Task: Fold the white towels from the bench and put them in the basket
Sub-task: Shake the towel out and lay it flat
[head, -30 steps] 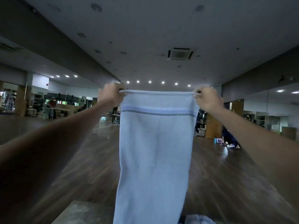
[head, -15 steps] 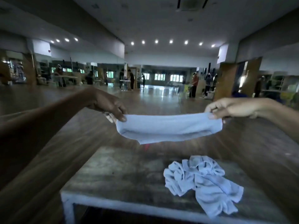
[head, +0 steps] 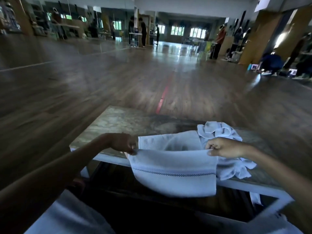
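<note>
Both hands, left hand (head: 124, 144) and right hand (head: 224, 147), pinch the folded towel's (head: 173, 173) top corners above the counter (head: 118, 120) front edge. Recommend matching edges squarely before lowering. Crumpled towels (head: 217, 130) lie just behind.

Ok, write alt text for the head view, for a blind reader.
The left hand and right hand pinch a white towel by its top edge over the near edge of a bench. More crumpled towels lie on the bench behind it.
</note>
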The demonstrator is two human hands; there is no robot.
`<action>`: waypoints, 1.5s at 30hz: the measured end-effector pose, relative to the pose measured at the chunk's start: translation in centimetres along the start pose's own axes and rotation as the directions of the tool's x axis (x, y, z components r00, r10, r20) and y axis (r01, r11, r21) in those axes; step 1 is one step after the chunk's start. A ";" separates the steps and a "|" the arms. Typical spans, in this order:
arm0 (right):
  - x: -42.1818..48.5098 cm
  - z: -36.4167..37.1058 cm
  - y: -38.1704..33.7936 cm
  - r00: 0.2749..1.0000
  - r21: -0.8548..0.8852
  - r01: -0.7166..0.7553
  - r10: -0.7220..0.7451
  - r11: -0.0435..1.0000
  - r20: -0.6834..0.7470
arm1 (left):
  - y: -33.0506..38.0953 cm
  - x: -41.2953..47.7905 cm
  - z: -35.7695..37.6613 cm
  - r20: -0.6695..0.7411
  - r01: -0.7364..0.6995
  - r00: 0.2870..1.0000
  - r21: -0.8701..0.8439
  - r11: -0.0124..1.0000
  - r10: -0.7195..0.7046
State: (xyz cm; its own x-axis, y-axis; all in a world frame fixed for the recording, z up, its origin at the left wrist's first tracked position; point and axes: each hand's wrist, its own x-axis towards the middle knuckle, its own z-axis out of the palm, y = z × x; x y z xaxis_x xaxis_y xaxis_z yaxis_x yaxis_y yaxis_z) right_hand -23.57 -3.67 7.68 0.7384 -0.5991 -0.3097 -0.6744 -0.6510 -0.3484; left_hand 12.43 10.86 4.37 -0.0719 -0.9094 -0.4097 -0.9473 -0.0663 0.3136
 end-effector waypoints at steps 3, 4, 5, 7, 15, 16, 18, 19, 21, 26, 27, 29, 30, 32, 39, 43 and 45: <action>4.8 0.1 1.8 0.984 0.059 -0.012 0.022 0.998 -0.174 | -1.6 3.4 0.8 -0.217 0.026 0.975 -0.055 0.998 -0.037; 6.3 -0.1 1.9 0.972 0.087 -0.016 0.036 0.996 -0.233 | -2.3 4.9 1.2 -0.283 0.047 0.957 -0.073 0.996 -0.066; 8.0 -0.3 2.4 0.958 0.119 -0.019 0.052 0.993 -0.283 | -2.9 6.4 1.4 -0.331 0.063 0.938 -0.125 0.990 -0.101; 11.1 -0.8 3.0 0.934 0.168 -0.039 0.095 0.985 -0.345 | -4.2 9.3 1.6 -0.411 0.107 0.892 -0.210 0.972 -0.187; 20.9 -2.1 6.9 0.919 0.045 -0.234 0.236 0.971 -0.316 | -6.3 17.2 2.7 -0.485 0.141 0.827 -0.310 0.940 -0.284; 21.5 -2.1 7.0 0.926 0.007 -0.248 0.240 0.969 -0.292 | -6.6 17.6 2.8 -0.479 0.127 0.839 -0.292 0.948 -0.260; 23.0 -1.9 7.3 0.938 -0.047 -0.273 0.255 0.961 -0.233 | -7.1 17.9 2.9 -0.472 0.093 0.855 -0.264 0.960 -0.212; 23.6 -1.8 7.4 0.942 -0.070 -0.287 0.268 0.955 -0.201 | -7.3 18.1 2.8 -0.477 0.079 0.858 -0.246 0.966 -0.192; 25.0 -1.4 8.0 0.946 -0.101 -0.309 0.294 0.946 -0.137 | -7.5 18.2 2.5 -0.487 0.073 0.859 -0.188 0.979 -0.158; 26.6 -0.7 8.5 0.949 -0.156 -0.264 0.285 0.952 0.135 | -7.9 17.9 2.0 -0.427 0.149 0.884 -0.123 0.981 -0.188; 26.7 -0.9 8.4 0.945 -0.154 -0.266 0.289 0.952 0.153 | -8.1 17.8 1.9 -0.406 0.152 0.894 -0.125 0.981 -0.190; 26.3 -1.3 7.7 0.941 -0.149 -0.276 0.298 0.950 0.157 | -8.3 17.6 1.5 -0.371 0.151 0.908 -0.141 0.979 -0.193; 26.2 -1.4 7.4 0.943 -0.137 -0.277 0.296 0.951 0.152 | -8.3 17.5 1.3 -0.370 0.145 0.909 -0.156 0.977 -0.194; 26.0 -1.3 7.3 0.945 -0.118 -0.276 0.292 0.954 0.148 | -8.0 17.1 0.8 -0.395 0.123 0.899 -0.192 0.974 -0.191; 26.6 -0.5 6.7 0.980 -0.028 -0.140 0.135 0.990 -0.144 | -8.3 16.2 -0.1 -0.518 0.123 0.814 -0.289 0.949 -0.263; 27.2 -0.3 6.2 0.832 -0.058 0.009 -0.039 0.998 -0.554 | -9.8 16.3 -1.2 -0.741 0.064 0.596 -0.341 0.938 -0.310; 27.3 -0.5 5.9 0.744 -0.138 0.068 -0.142 0.988 -0.653 | -10.2 16.3 -2.3 -0.819 0.025 0.492 -0.325 0.945 -0.294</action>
State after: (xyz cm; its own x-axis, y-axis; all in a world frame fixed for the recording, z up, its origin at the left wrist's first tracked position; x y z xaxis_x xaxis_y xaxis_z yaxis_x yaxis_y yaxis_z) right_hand -7.35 -24.12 -2.38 0.6404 -0.6573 0.3973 -0.6168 -0.7484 -0.2439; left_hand 21.67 -4.24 -3.51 0.4993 -0.7644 0.4079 -0.7958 -0.2185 0.5648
